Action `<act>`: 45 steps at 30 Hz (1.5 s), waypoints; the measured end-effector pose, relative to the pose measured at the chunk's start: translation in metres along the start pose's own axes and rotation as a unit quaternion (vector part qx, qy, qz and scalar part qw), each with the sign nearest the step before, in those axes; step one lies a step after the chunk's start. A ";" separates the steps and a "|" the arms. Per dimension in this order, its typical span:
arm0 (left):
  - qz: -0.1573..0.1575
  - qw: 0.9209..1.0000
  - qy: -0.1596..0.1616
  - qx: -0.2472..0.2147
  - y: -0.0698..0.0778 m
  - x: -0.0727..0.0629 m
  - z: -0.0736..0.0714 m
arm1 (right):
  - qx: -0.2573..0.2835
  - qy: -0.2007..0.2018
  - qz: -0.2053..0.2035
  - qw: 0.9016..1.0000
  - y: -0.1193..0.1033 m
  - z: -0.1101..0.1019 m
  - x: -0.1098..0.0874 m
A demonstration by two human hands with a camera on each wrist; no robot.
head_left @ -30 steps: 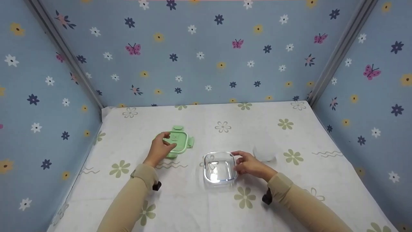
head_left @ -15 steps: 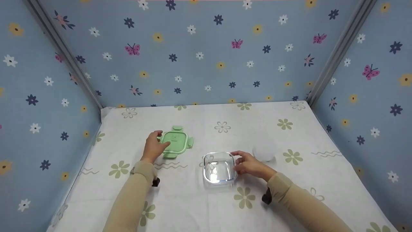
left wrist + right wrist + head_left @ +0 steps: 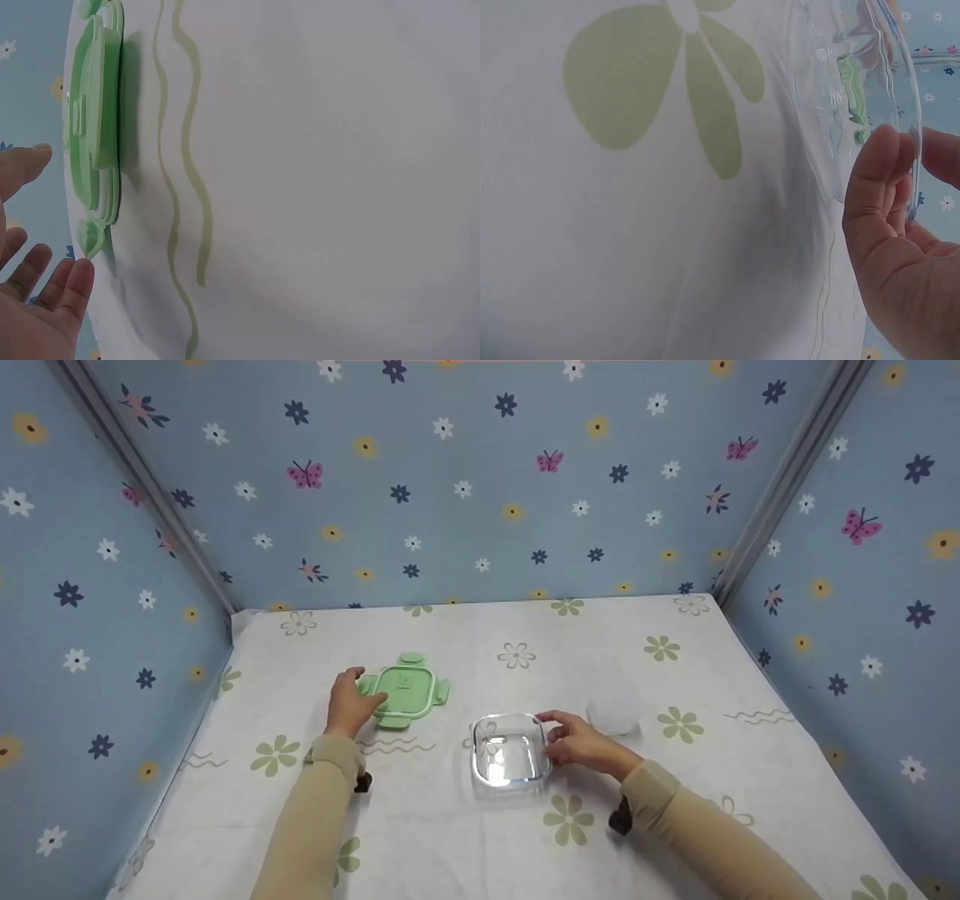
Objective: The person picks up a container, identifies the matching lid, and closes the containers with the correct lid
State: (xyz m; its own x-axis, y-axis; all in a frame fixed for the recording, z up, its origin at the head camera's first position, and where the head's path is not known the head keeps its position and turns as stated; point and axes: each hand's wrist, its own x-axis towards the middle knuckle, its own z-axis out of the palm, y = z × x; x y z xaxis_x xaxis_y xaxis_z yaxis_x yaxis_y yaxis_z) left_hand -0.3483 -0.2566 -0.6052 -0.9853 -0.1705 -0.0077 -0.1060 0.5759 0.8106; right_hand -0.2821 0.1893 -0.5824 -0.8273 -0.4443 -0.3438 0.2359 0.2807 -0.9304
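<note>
- Clock directions run over the bench as the head view shows it, twelve on the far side, six nearest the person.
- The glass container, square with rounded corners, stands open side up near the middle of the white cloth that covers the bench.
- The right hand is at the container's three o'clock side, thumb and fingers curled in a grip on its rim and wall; the right wrist view shows the clear glass between them.
- The green lid lies flat at ten o'clock from the container, well apart from it, one tab on each of its four sides.
- The left hand is at the lid's nine o'clock side, thumb and fingers spread and gripping nothing. In the head view the thumb tip overlaps the lid's edge; I cannot tell whether any finger touches the lid.
- A whitish object, too faint to identify, sits at two o'clock from the container, just beyond the right hand.
- Tan sleeves come in from five and seven o'clock.
- A blue wall patterned with flowers and butterflies stands at twelve o'clock.
</note>
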 end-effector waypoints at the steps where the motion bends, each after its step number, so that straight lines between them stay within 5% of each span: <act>1: -0.007 1.000 0.001 -0.001 -0.001 0.000 0.000 | -0.001 0.000 0.000 1.000 0.000 0.000 0.000; 10: -0.057 0.998 -0.006 0.002 -0.005 -0.001 0.000 | -0.004 -0.006 0.000 1.000 -0.001 0.001 0.001; 33: -0.071 0.997 -0.033 -0.020 -0.001 -0.003 -0.004 | -0.008 -0.006 0.002 1.000 -0.003 0.001 0.001; 45: -0.088 0.993 -0.031 -0.075 0.011 -0.007 -0.006 | -0.005 -0.013 0.000 1.000 0.000 -0.002 0.001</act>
State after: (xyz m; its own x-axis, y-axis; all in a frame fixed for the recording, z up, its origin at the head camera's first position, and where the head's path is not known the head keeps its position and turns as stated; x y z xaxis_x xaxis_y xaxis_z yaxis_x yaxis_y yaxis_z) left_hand -0.3418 -0.2543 -0.5930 -0.9599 -0.2062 -0.1900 -0.2616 0.4148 0.8715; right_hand -0.2834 0.1906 -0.5825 -0.8140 -0.4662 -0.3464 0.2296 0.2895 -0.9292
